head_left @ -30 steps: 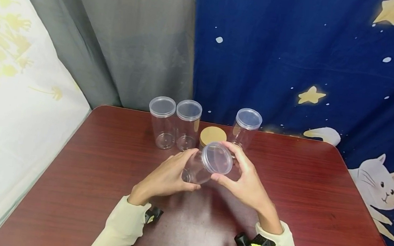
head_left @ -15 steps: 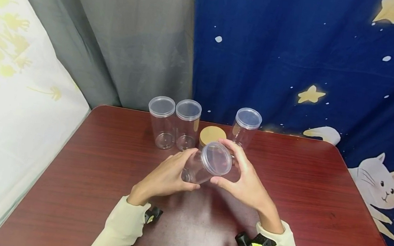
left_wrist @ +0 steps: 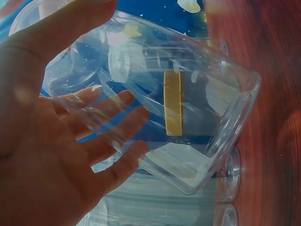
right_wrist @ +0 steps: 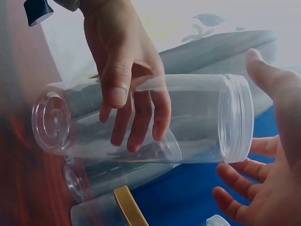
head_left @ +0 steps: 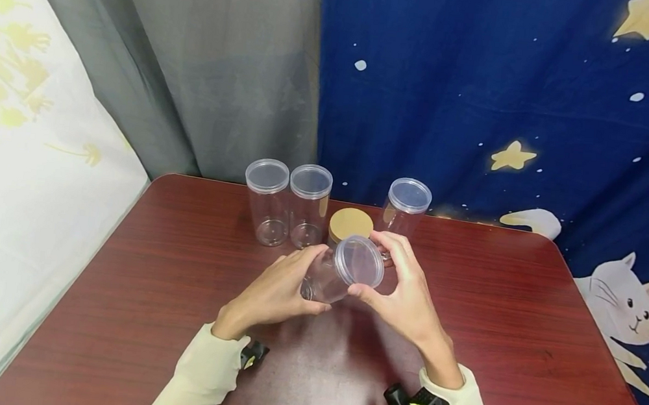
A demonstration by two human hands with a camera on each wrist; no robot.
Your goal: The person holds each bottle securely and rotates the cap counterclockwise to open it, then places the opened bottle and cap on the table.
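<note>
My left hand (head_left: 278, 287) grips the body of a clear plastic jar (head_left: 321, 279), thumb on one side and fingers on the other. The jar is tilted above the table, its translucent lid (head_left: 360, 261) toward the right. In the left wrist view the clear jar wall (left_wrist: 202, 108) slants across, with the left hand (left_wrist: 61, 117) around it. My right hand (head_left: 406, 295) is spread around the lid. In the right wrist view, the right hand's fingertips (right_wrist: 225, 172) lie at the lid's lower rim, while its thumb stands apart from the lid (right_wrist: 240, 120).
Behind the hands stand two clear lidded jars (head_left: 265, 206) (head_left: 309, 211) at left and another (head_left: 406, 210) at right. Between them is a jar with a tan lid (head_left: 351, 225), partly hidden by the held jar. The reddish-brown table (head_left: 177, 266) meets curtains (head_left: 456, 111) at its far edge.
My right hand's fingers have shifted slightly right along the lid's rim, and its wrist has moved a little. The left hand and the jar stay almost in place.
</note>
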